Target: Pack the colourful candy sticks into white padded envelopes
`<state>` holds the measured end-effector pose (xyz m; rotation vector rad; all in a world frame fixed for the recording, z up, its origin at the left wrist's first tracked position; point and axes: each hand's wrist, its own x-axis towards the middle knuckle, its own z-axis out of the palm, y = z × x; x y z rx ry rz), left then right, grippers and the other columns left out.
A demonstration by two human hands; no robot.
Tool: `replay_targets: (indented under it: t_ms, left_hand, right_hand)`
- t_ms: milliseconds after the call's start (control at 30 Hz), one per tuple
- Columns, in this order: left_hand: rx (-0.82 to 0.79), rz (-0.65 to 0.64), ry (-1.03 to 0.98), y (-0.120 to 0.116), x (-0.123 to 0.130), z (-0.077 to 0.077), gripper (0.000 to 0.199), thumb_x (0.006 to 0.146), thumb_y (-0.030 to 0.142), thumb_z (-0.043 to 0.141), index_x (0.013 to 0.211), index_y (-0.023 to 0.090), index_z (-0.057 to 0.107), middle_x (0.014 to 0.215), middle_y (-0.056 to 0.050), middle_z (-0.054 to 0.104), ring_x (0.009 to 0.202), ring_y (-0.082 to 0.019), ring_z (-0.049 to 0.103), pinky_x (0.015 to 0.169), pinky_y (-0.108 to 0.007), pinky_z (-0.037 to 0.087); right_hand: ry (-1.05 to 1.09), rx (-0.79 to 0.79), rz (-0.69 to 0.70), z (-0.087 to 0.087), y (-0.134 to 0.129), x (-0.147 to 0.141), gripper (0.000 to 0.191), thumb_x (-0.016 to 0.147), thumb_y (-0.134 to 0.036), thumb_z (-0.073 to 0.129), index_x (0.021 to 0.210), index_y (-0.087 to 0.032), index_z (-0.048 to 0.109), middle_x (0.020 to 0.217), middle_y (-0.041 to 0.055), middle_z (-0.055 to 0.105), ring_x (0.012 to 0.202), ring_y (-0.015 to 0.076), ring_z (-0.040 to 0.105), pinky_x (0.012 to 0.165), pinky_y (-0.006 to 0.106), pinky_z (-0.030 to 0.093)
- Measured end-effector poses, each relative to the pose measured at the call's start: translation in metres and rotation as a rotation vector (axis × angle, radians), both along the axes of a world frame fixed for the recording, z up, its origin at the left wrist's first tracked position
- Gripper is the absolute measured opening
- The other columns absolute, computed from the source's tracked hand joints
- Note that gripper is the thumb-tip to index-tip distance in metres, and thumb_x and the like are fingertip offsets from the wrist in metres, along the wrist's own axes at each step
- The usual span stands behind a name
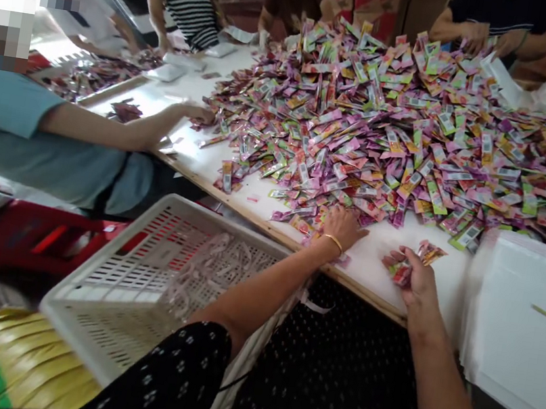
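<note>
A big heap of small colourful sachets (365,136) covers the white tabletop (372,257). At the heap's near edge my left hand (341,232), with a bracelet on its wrist, lies palm down on some sachets. Its thumb stretches out to the right and its fingertips are partly hidden among the sachets. To the right, above the table's front edge, my right hand (416,277) is closed around a small bunch of sachets (401,273), whose ends stick out past the fingers.
A white plastic basket (104,268) with clear plastic strips stands below the table edge at left. Stacked clear bags (532,325) lie at right. A co-worker's arm (110,129) reaches to the heap from the left; other people sit across. A yellow sack (29,359) lies lower left.
</note>
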<state>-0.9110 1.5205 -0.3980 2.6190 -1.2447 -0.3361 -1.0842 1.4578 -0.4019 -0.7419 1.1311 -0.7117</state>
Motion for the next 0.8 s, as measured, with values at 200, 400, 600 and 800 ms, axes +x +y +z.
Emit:
replay_targets:
  t_ms: [200,400,600,800]
  left_hand:
    - [0.109,-0.099,0.107,-0.001,0.013,-0.014,0.034,0.085,0.026,0.06,0.115,0.011,0.063,0.113,-0.017,0.067,0.11,-0.027,0.062,0.093,-0.034,0.048]
    - [-0.291,-0.235,0.61,0.004,-0.038,-0.009,0.019,0.077,0.028,0.069,0.086,0.012,0.066,0.073,-0.004,0.067,0.074,-0.018,0.063,0.069,-0.025,0.046]
    - [-0.494,-0.079,1.152,-0.008,-0.069,-0.019,0.029,0.063,0.026,0.081,0.079,0.01,0.062,0.063,0.003,0.059,0.058,-0.01,0.051,0.056,-0.021,0.041]
    - [-0.564,0.008,1.41,-0.008,-0.083,-0.017,0.04,0.058,0.025,0.085,0.084,0.011,0.058,0.062,0.005,0.057,0.053,-0.007,0.048,0.055,-0.021,0.043]
  right_hand:
    - [-0.035,0.076,0.088,0.002,0.008,0.004,0.014,0.078,-0.018,0.07,0.089,-0.011,0.064,0.082,0.0099,0.074,0.065,0.0204,0.071,0.06,0.034,0.062]
    - [-0.094,0.023,0.027,-0.006,0.014,-0.004,0.034,0.07,-0.028,0.082,0.096,-0.014,0.066,0.08,0.0046,0.073,0.066,0.0192,0.07,0.064,0.035,0.063]
    - [-0.188,-0.07,-0.058,-0.006,0.009,-0.026,0.044,0.067,-0.038,0.082,0.103,-0.018,0.067,0.096,0.0035,0.074,0.083,0.0196,0.071,0.072,0.032,0.061]
    - [-0.216,-0.079,-0.05,-0.002,0.012,-0.03,0.041,0.066,-0.039,0.081,0.099,-0.02,0.067,0.099,0.0031,0.074,0.09,0.0196,0.07,0.077,0.032,0.06]
